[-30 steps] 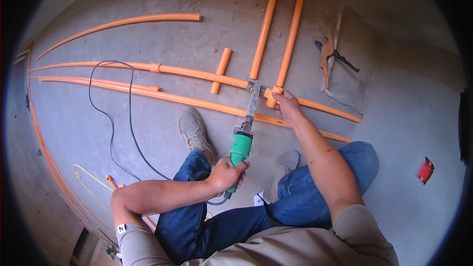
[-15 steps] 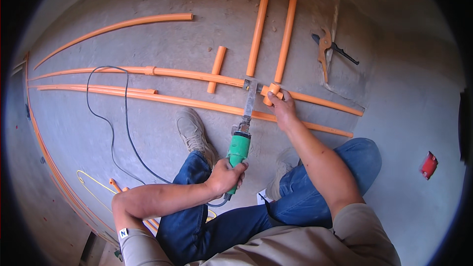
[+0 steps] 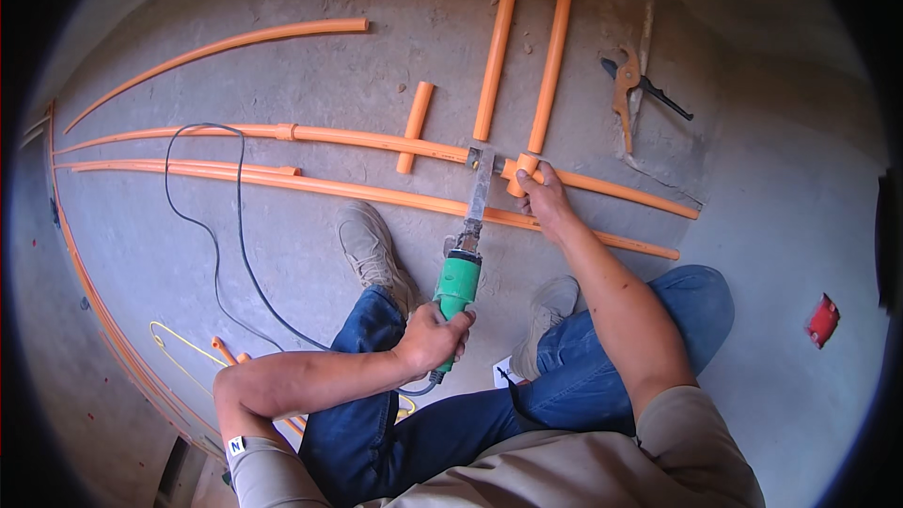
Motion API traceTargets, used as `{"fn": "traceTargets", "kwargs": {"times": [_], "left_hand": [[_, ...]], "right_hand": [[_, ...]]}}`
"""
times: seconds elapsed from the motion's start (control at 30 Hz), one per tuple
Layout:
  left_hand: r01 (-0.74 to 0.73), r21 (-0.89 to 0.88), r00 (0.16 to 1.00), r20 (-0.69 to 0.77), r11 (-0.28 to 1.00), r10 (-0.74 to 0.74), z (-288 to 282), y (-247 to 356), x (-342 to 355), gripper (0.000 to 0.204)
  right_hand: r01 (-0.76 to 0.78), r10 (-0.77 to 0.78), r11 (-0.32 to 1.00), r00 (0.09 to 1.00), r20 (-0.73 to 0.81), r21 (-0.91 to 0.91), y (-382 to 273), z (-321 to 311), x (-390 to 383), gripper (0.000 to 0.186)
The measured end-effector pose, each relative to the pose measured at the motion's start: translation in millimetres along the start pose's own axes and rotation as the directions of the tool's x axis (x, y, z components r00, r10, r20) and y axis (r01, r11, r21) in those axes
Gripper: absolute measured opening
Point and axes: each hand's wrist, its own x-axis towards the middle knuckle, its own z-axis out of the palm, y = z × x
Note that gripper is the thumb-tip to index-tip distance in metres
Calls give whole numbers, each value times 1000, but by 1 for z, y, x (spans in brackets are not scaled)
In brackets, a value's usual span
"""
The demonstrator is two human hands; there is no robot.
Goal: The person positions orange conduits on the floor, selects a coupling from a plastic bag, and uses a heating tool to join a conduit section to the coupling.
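Note:
My left hand (image 3: pixel 437 337) is wrapped round the green handle of a pipe welding iron (image 3: pixel 458 275). Its flat metal heating plate (image 3: pixel 481 186) points away from me, with a dark heating socket on each side at the tip. The end of a long orange pipe (image 3: pixel 376 140) meets the socket on the left. On the right side, my right hand (image 3: pixel 548 202) grips an orange tee fitting (image 3: pixel 520 172) between thumb and fingers, against the other socket. How deep the fitting sits on it I cannot tell.
Another long orange pipe (image 3: pixel 376 192) runs beneath the plate. Two pipes (image 3: pixel 499 47) stretch away at the far side, and a short piece (image 3: pixel 415 127) lies across the first pipe. A pipe cutter (image 3: pixel 627 89) lies far right. The black cord (image 3: pixel 215 254) loops at left.
The view has shifted slightly, and more of my right shoe shows. The tee fitting has tilted a little in my right hand. Both hands keep their holds.

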Motion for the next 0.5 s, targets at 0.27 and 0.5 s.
{"fn": "traceTargets", "kwargs": {"times": [0.27, 0.5], "left_hand": [[-34, 13, 999, 1, 999, 34, 2, -1, -1, 26], [-20, 69, 1000, 2, 997, 20, 4, -10, 5, 26]], "right_hand": [[-17, 17, 999, 1000, -5, 37, -1, 1, 0, 69], [-10, 11, 995, 1000, -13, 104, -4, 4, -3, 61]]}}
